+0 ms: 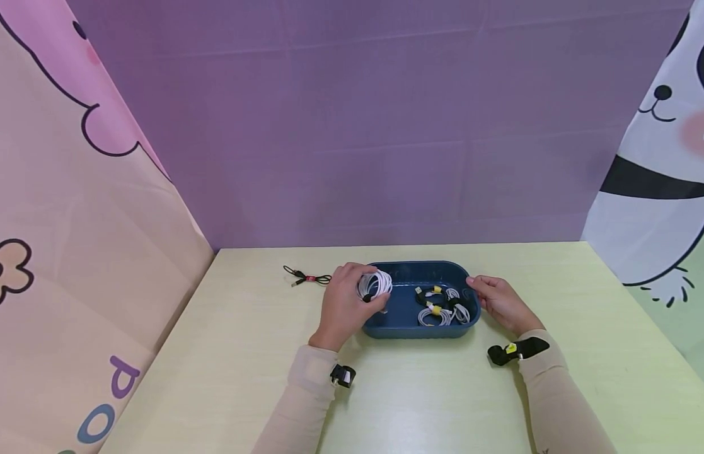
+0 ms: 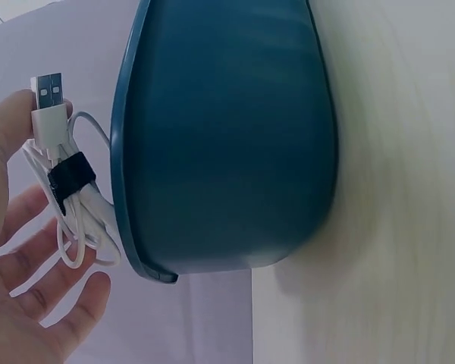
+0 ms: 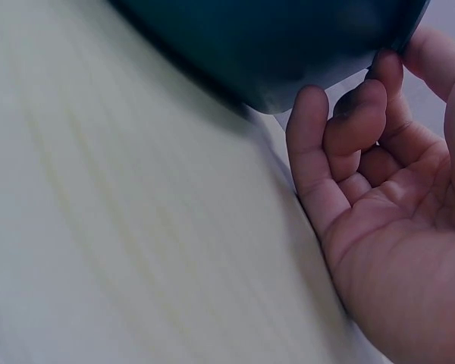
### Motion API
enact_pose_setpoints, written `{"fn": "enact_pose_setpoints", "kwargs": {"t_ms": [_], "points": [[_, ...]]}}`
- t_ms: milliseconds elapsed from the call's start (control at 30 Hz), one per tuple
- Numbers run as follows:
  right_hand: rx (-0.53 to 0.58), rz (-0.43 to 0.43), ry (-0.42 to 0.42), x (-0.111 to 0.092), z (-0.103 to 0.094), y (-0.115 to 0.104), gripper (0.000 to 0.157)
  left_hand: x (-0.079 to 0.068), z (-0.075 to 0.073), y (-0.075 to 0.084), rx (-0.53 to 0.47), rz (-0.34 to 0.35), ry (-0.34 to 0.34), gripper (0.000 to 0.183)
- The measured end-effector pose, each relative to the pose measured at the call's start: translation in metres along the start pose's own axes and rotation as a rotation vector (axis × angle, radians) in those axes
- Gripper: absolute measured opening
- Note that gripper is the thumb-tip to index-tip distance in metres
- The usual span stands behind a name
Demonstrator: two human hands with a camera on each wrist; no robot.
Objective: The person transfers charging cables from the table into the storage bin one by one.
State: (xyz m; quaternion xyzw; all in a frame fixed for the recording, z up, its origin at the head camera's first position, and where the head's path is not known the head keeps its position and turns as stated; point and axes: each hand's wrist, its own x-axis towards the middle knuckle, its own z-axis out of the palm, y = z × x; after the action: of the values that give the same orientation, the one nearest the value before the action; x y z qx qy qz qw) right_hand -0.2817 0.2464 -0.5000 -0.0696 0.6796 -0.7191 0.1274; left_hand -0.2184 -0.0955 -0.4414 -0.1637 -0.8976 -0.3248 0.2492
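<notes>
A coiled white USB cable (image 1: 375,285) is held between the thumb and fingers of my left hand (image 1: 346,304), over the left end of a dark blue bin (image 1: 394,329). In the left wrist view a black strap binds the cable (image 2: 72,182), and its USB plug (image 2: 49,106) points up. My right hand (image 1: 503,304) pinches the bin's right rim between thumb and fingers; the right wrist view shows the fingertips at the bin wall (image 3: 288,45). Several bundled cables (image 1: 437,312), white and black with yellow or black ties, lie in the bin's right half.
A black cable (image 1: 309,277) with a red tie lies on the pale table (image 1: 420,391), left of the bin. Behind the table hangs a purple cloth (image 1: 352,126), with printed cloths at both sides.
</notes>
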Motion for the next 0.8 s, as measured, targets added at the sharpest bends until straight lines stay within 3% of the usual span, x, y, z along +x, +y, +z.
{"fn": "enact_pose_setpoints", "kwargs": {"t_ms": [267,800], "points": [[-0.006,0.003,0.003,-0.0009,0.0002,-0.0016,0.024,0.0002,0.0023,0.0018,-0.001,0.021,0.015,0.047],[-0.045,0.012,0.01,0.0019,0.0009,0.0002,0.025,-0.003,0.0048,0.0029,-0.008,0.008,-0.028,0.049]]}}
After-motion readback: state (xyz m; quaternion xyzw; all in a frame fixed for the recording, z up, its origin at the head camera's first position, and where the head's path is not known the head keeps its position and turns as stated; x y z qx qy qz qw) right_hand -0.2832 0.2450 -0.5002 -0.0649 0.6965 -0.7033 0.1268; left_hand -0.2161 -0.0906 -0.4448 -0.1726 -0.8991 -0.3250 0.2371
